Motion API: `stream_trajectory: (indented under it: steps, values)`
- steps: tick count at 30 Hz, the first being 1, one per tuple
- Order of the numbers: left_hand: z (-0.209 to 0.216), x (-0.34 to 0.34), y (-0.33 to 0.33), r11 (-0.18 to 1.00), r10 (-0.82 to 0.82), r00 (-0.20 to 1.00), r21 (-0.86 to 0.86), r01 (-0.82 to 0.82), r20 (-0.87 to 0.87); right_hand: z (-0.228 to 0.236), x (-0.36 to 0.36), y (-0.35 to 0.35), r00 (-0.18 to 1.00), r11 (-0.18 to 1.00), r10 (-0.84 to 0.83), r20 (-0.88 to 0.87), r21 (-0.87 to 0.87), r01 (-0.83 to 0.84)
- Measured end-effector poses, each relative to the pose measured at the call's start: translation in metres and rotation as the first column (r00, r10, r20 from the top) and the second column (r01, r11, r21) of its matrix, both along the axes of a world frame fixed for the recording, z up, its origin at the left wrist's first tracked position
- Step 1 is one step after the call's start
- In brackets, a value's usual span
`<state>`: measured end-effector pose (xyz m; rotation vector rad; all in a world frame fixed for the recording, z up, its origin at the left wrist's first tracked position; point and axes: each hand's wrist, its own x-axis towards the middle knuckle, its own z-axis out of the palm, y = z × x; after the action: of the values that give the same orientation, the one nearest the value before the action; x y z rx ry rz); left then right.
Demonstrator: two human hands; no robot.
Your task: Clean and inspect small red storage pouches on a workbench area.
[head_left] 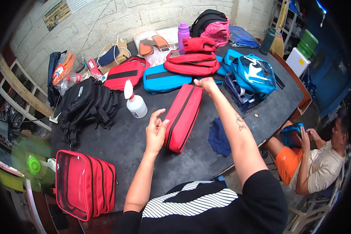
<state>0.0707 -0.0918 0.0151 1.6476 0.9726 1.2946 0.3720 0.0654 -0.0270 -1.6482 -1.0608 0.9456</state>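
A long red zippered pouch (pixel 180 126) with black zipper lines lies slantwise on the black table in front of me. My right hand (pixel 207 85) reaches over to its far end, fingers closed at the corner there. Beside its near left edge is my left hand (pixel 156 132), fingers apart and loosely bent, thumb at or very close to the red side. A white spray bottle (pixel 136 106) with a red collar stands left of the pouch. Crumpled dark blue cloth (pixel 219 137) lies under my right forearm.
At the near left table edge stands a red case (pixel 99 183) with a clear front. A black backpack (pixel 87 103), red bags (pixel 193 62) and blue bags (pixel 165 79) line the far side. A seated person (pixel 318 156) at the right handles a blue bag.
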Motion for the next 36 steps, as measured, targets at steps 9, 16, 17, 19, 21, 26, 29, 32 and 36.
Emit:
stream_trajectory:
  steps: [9,16,17,19,21,26,29,32,36]
  values:
    - [0.021,0.044,-0.044,0.914,0.08,0.959,-0.405,0.039,0.273,-0.012,-0.044,-0.14,0.888,0.917,0.308,-0.341,0.354,-0.182]
    - [0.011,0.042,0.012,0.996,-0.046,0.992,0.076,0.037,0.119,-0.019,0.022,-0.22,0.979,0.88,-0.107,-0.176,0.441,0.175]
    - [0.011,0.038,0.039,1.0,-0.013,0.98,0.022,0.009,0.196,-0.023,0.019,-0.234,0.961,0.848,-0.157,-0.226,0.467,0.249]
    - [0.009,0.037,0.094,0.997,-0.019,0.987,-0.076,0.031,0.161,-0.012,-0.024,-0.244,0.965,0.77,-0.13,-0.229,0.589,0.244]
    - [0.014,0.039,0.123,0.98,-0.11,0.989,-0.157,0.125,0.102,-0.008,-0.05,-0.245,0.981,0.849,-0.191,-0.043,0.494,0.187]
    - [-0.026,0.048,0.155,0.912,-0.105,0.975,-0.373,0.172,0.193,-0.014,-0.03,-0.211,0.97,0.823,0.011,-0.243,0.553,0.129]
    - [-0.047,0.022,0.156,0.885,-0.088,0.972,-0.43,0.177,0.22,-0.018,0.001,-0.195,0.973,0.876,0.133,-0.188,0.481,-0.027]
    - [-0.053,-0.001,0.149,0.854,-0.152,0.941,-0.439,0.28,0.303,-0.015,0.015,-0.179,0.95,0.905,0.211,-0.23,0.414,-0.1]
    - [-0.046,-0.017,0.125,0.879,-0.143,0.916,-0.377,0.292,0.376,-0.008,0.037,-0.157,0.928,0.893,0.269,-0.257,0.427,-0.141]
